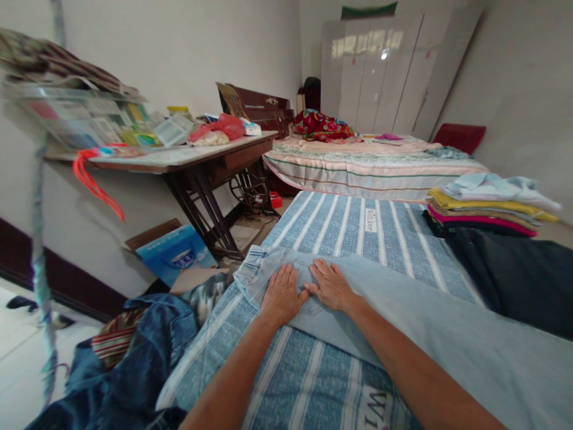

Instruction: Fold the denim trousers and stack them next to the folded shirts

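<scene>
A pair of light blue jeans [403, 298] lies stretched out across a striped blue bed [308, 230], its gathered waistband at the left edge. My left hand [283, 295] rests flat on the jeans near the waistband, fingers extended. Just right of it, my right hand [330, 284] also presses flat on the fabric, over the pocket area, with its fingers spread. The two thumbs come close together. Neither hand grips anything. The legs of the jeans run off toward the lower right, partly hidden behind my right forearm.
Folded clothes [487, 209] are stacked at the right, beside dark folded trousers [514, 275]. Crumpled denim clothes [134, 352] lie at the lower left. A sewing machine table [179, 156] carrying a clear plastic box [89, 119] stands along the left wall. Another bed [358, 170] and a wardrobe [376, 77] are behind.
</scene>
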The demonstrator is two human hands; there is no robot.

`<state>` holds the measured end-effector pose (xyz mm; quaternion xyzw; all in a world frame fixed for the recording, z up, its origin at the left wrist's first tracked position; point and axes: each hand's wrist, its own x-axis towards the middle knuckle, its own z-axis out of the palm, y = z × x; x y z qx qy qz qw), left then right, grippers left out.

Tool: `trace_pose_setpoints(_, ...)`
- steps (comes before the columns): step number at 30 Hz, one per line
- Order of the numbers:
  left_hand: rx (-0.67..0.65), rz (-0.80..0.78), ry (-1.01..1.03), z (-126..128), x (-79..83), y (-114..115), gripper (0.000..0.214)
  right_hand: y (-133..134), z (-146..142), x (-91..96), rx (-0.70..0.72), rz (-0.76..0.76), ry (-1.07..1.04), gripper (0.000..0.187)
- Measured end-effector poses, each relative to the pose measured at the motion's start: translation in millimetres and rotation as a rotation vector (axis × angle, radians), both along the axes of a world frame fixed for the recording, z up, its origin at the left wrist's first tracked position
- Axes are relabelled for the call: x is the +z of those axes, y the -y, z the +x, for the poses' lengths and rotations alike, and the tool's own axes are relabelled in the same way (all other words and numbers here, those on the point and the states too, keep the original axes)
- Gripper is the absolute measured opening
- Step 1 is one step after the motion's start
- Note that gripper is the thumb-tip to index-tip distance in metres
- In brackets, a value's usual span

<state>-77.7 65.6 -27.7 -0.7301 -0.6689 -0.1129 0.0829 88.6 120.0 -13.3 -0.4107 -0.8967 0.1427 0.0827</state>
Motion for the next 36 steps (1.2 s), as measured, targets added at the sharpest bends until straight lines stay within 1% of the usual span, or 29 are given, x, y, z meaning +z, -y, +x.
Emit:
trace_pose_setpoints(3, 0.002, -0.049, 0.012, -1.9, 3.4, -0.6, 0.060, -0.4, 1.1, -2.0, 0.002, 0.001, -0.009, 0.070)
trace_pose_setpoints(6, -0.034, -0.073, 0.027, -7.4, 6.1, 0.7, 0.060, 0.2, 1.4, -2.0, -0.003, -0.003, -0.010, 0.072)
trace_pose_setpoints(9, -0.050, -0.020, 0.015, -13.3, 6.6, 8.7, 0.056, 1.0, 1.3, -1.0, -0.002, 0.005, -0.009, 0.076)
trace_pose_setpoints(12, -0.014, 0.039, -0.018, -15.8, 4.7, 21.5, 0.055, 2.0, 1.3, 0.5, 0.002, 0.004, -0.004, 0.077)
trace_pose_setpoints(15, 0.004, 0.060, -0.036, -14.8, 1.2, 30.9, 0.057, 3.1, 1.2, 1.6, -0.001, 0.011, -0.005, 0.077)
trace_pose_setpoints(20, 0.009, 0.069, -0.033, -12.2, -0.6, 31.9, 0.056, 2.8, 0.6, 0.7, 0.000, 0.019, -0.010, 0.076)
trace_pose_setpoints(23, -0.006, 0.096, -0.014, -12.4, 3.8, 33.2, 0.054, 0.8, 0.6, 0.2, 0.003, 0.014, -0.016, 0.076)
trace_pose_setpoints(25, -0.034, 0.124, -0.010, -13.0, 7.4, 38.2, 0.053, 0.8, 1.7, 1.1, 0.007, 0.016, -0.026, 0.075)
trace_pose_setpoints(28, -0.079, 0.153, -0.023, -14.5, 9.7, 51.7, 0.053, 6.0, 5.4, 4.1, 0.014, 0.039, -0.053, 0.073)
trace_pose_setpoints(32, -0.099, 0.161, -0.026, -16.8, 4.8, 69.3, 0.056, 20.3, 11.0, 7.4, 0.033, 0.051, -0.067, 0.073)
trace_pose_setpoints(36, -0.103, 0.127, 0.002, -17.5, -0.4, 73.7, 0.059, 28.6, 12.7, 5.7, 0.041, 0.016, -0.036, 0.076)
